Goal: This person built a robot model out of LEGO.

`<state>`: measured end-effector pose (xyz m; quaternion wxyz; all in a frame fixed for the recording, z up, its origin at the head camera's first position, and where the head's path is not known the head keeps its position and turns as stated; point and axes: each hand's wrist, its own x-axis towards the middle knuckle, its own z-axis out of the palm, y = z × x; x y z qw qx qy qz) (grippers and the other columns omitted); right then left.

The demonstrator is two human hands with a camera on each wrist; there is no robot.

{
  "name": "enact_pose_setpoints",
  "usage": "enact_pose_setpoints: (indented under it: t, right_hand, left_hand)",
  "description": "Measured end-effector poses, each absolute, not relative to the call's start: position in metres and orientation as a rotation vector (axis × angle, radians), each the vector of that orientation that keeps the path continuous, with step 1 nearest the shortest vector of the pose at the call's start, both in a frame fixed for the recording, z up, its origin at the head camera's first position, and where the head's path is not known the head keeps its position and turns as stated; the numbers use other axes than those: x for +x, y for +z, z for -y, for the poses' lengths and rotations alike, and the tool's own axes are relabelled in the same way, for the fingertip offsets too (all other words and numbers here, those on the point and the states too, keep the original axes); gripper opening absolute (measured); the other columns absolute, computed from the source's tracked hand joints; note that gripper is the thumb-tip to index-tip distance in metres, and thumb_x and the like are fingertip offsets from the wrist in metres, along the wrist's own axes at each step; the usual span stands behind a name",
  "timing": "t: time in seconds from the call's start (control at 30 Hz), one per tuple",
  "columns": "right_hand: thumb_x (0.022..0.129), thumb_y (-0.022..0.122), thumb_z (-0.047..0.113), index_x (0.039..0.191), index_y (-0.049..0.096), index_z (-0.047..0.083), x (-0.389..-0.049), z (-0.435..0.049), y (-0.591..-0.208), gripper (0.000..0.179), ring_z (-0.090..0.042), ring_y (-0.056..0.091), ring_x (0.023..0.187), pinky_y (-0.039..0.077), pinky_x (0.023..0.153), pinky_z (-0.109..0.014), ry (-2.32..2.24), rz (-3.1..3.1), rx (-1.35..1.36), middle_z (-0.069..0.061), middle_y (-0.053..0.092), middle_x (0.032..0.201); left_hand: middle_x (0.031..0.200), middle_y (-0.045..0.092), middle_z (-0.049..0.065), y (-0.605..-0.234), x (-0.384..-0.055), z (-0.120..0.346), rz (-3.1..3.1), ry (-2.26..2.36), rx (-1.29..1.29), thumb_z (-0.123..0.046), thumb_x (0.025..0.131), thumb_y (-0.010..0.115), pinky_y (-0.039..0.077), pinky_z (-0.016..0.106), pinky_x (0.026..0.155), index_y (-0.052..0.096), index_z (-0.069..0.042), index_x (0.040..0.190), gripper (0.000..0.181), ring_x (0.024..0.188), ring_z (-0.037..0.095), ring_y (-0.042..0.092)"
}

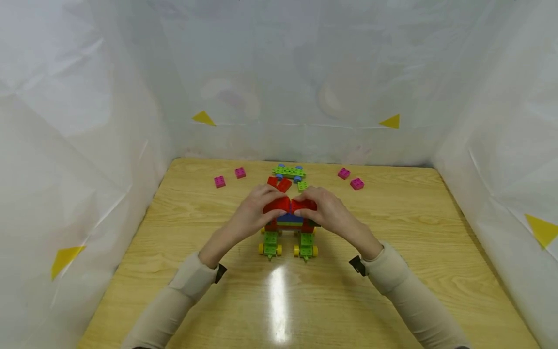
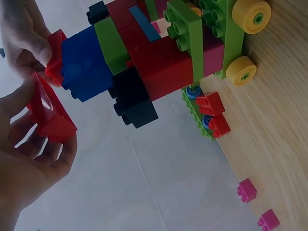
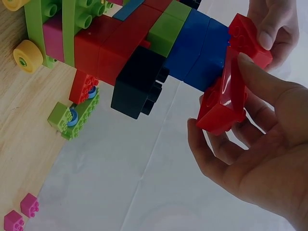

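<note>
A tall brick figure stands on two green wheeled bases [image 1: 270, 238] with yellow wheels. Above them come red bricks [image 2: 161, 67], black side bricks [image 3: 137, 82], a light green layer [image 2: 113, 50] and blue bricks [image 2: 85, 62] on top. My left hand [image 1: 253, 209] pinches a red brick [image 2: 52, 113] between thumb and fingers; in the left wrist view it is tilted beside the blue top. My right hand [image 1: 329, 209] grips another red brick [image 3: 222, 96], which overlaps the edge of the blue bricks in the right wrist view. The two red bricks are side by side.
Behind the figure lie a green wheeled base [image 1: 288, 171] with blue wheels, red bricks [image 1: 284, 185] and a light green brick [image 1: 302, 186]. Pink bricks lie at the back left [image 1: 220, 182] and back right [image 1: 357, 183]. White sheeting [image 1: 287, 87] surrounds the wooden table [image 1: 209, 310].
</note>
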<state>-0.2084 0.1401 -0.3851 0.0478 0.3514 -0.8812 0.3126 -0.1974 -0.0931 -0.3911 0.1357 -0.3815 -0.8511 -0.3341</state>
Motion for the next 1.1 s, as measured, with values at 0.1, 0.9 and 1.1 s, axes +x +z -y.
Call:
enact_pose_setpoints:
  t: [0.1,0.9,1.1]
  right_hand:
    - [0.085,0.074,0.021,0.104,0.071,0.006,-0.208,-0.14,-0.385,0.024,-0.017,0.053,0.076,0.046,0.065,-0.029,0.955,2.689,1.073,-0.002,0.066,0.092]
    - [0.085,0.075,0.02,0.102,0.07,0.007,-0.209,-0.14,-0.386,0.022,-0.016,0.054,0.077,0.047,0.066,-0.031,0.942,2.674,1.062,-0.003,0.066,0.094]
    - [0.085,0.074,0.021,0.103,0.07,0.007,-0.208,-0.14,-0.386,0.023,-0.017,0.055,0.079,0.048,0.068,-0.031,0.943,2.689,1.051,-0.004,0.067,0.096]
  left_hand:
    - [0.11,0.059,0.009,-0.394,-0.198,0.092,2.478,-0.937,-1.102,-0.015,0.087,0.072,0.05,0.033,0.079,0.066,-0.003,0.115,0.031,0.1,0.024,0.052]
    - [0.105,0.059,0.005,-0.393,-0.206,0.084,2.586,-0.778,-1.083,-0.02,0.088,0.071,0.047,0.032,0.078,0.069,-0.005,0.111,0.027,0.093,0.02,0.051]
    - [0.101,0.058,0.005,-0.392,-0.207,0.082,2.585,-0.741,-1.119,-0.02,0.089,0.07,0.046,0.03,0.075,0.069,-0.004,0.11,0.026,0.09,0.02,0.049]
